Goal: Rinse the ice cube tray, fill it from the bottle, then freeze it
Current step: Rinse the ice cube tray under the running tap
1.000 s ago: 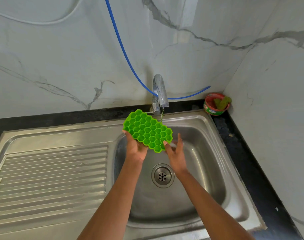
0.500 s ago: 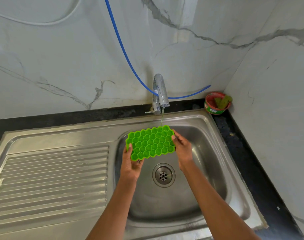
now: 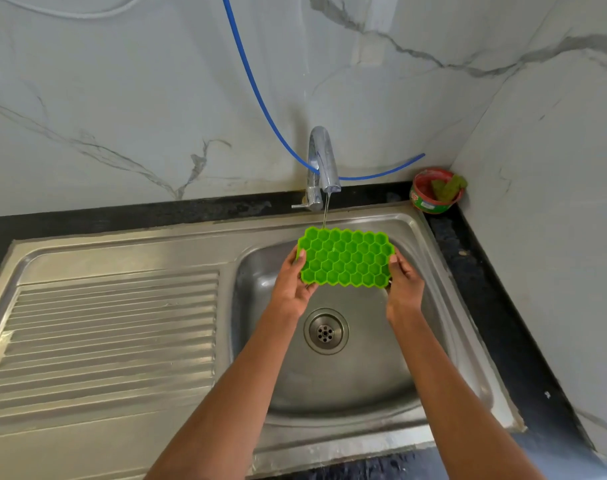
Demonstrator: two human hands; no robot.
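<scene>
A bright green honeycomb ice cube tray [image 3: 345, 258] is held level over the steel sink basin [image 3: 364, 368], cells facing up. My left hand [image 3: 291, 285] grips its left end with the thumb on the edge. My right hand [image 3: 404, 285] grips its right end the same way. A thin stream of water runs from the chrome tap [image 3: 324, 161] and lands on the tray's far left edge. No bottle is in view.
The drain [image 3: 326, 331] lies below the tray. A ribbed draining board [image 3: 111, 323] fills the left side. A blue hose [image 3: 260, 95] hangs across the marble wall behind the tap. A red tub with a green scrubber [image 3: 437, 190] sits in the back right corner on the black counter.
The tray went from tilted with one hand gripping to level and held by both hands at its ends, and it shifted right under the tap's stream.
</scene>
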